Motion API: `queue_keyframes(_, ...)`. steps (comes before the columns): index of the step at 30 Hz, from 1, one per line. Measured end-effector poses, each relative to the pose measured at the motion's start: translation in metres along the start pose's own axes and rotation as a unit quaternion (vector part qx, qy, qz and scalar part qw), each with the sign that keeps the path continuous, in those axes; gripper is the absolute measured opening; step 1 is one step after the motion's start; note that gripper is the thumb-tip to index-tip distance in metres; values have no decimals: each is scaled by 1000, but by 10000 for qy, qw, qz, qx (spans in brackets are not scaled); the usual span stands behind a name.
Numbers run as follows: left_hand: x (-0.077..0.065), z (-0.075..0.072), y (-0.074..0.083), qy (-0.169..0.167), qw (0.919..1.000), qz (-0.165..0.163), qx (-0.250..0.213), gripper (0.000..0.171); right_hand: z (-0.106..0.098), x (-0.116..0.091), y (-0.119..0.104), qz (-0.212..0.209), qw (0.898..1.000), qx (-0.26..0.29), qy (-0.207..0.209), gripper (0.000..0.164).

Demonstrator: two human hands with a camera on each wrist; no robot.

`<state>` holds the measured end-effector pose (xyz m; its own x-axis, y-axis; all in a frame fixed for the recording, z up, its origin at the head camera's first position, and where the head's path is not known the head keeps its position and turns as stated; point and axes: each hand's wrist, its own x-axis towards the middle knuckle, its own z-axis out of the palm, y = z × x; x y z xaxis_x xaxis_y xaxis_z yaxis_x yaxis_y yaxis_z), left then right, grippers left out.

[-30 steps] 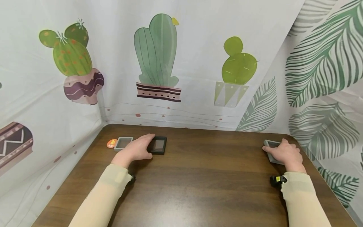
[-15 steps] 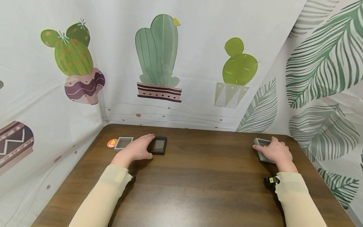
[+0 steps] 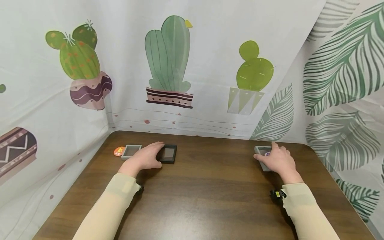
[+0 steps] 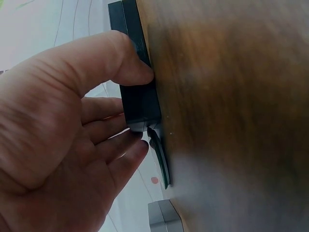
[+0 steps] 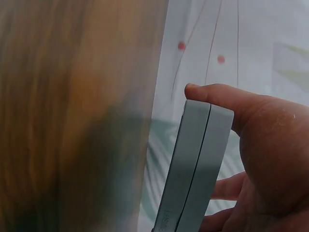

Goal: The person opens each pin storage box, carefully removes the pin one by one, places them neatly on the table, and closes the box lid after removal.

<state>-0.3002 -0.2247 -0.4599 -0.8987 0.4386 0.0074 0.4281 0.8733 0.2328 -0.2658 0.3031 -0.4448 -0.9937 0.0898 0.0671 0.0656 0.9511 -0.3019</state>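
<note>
At the back left of the brown table, my left hand (image 3: 144,158) grips a flat black square frame (image 3: 175,154) with a see-through window. In the left wrist view its thumb presses one edge of the frame (image 4: 137,104), with fingers on the far side. A thin dark piece with a curved edge (image 4: 161,164) lies by the fingertips. My right hand (image 3: 282,160) holds a flat grey frame (image 3: 264,151), thumb and fingers at its opposite edges. A small purple round item (image 3: 267,154) shows in its window. In the right wrist view the grey frame (image 5: 195,159) stands apart from the tabletop.
Left of my left hand lies a second grey frame (image 3: 124,152) with a clear window. An orange round disc (image 3: 119,151) sits beside it. The wooden table (image 3: 204,186) meets a white cloth (image 3: 210,60) printed with cacti and leaves at its back and sides.
My right hand has moved left along the back of the table, carrying the grey frame with it. The left hand and the black frame stay in place.
</note>
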Motion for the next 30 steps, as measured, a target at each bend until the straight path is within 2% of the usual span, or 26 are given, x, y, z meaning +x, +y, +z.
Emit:
queue_keyframes(10, 0, -1, 3, 7, 10000, 20, -32, 86, 12, -11, -42, -614, 9969, -201, 443, 107)
queue_keyframes(30, -1, -1, 3, -6, 10000, -19, -66, 85, 34, -53, -110, -1637, 9844, -442, 473, 107)
